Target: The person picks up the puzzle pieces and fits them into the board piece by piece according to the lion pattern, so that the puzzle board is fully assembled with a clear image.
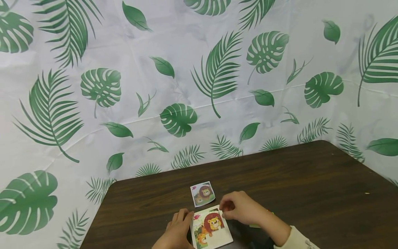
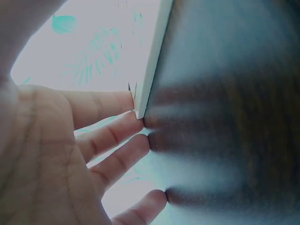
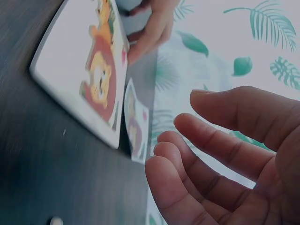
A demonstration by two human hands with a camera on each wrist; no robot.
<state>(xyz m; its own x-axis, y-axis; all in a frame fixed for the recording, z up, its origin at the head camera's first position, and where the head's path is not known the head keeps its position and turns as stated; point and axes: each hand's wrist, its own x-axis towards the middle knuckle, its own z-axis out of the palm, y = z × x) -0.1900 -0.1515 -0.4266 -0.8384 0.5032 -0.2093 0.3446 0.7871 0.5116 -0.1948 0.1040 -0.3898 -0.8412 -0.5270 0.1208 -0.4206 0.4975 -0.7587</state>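
A square puzzle board [image 1: 222, 236] with a white frame lies on the dark table, partly filled with pieces that show a lion. Bare white shows in its lower right part. My left hand [image 1: 177, 228] is at the board's left edge. In the left wrist view, its extended fingers [image 2: 110, 136] touch the board's corner and the tabletop. Over the board's upper right corner is my right hand [image 1: 238, 207]. The right wrist view shows its fingers [image 3: 164, 183] loosely bent, thumb apart from them, nothing held.
Just beyond the board lies a picture card [image 1: 202, 195] with the same lion scene. A yellow-green item [image 1: 255, 226] is partly hidden by my right forearm. A small pale object [image 3: 56, 221] sits on the table in the right wrist view. Behind the table [image 1: 280, 173] hangs a leaf-print cloth [image 1: 140, 86].
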